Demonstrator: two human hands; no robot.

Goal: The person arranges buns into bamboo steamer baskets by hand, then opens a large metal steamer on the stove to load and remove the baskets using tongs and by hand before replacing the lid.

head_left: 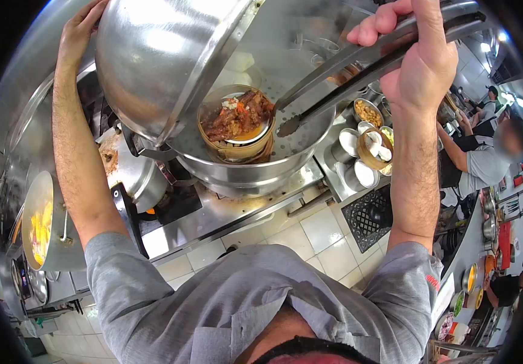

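- Steamer (pixel 252 177): the bamboo basket (pixel 231 151) of sauced meat (pixel 240 118) sits inside it, below and left of the right hand (pixel 422 73).
- Right hand: above the steamer's right side, fingers wrapped around the tongs (pixel 358 70), whose tips stand apart beside the basket.
- Left hand (pixel 84 18): beyond the steamer's left side, against the tilted lid (pixel 158 60); its fingertips are hidden, so I cannot tell its grip.
- Right of the steamer: small bowls (pixel 366 173).
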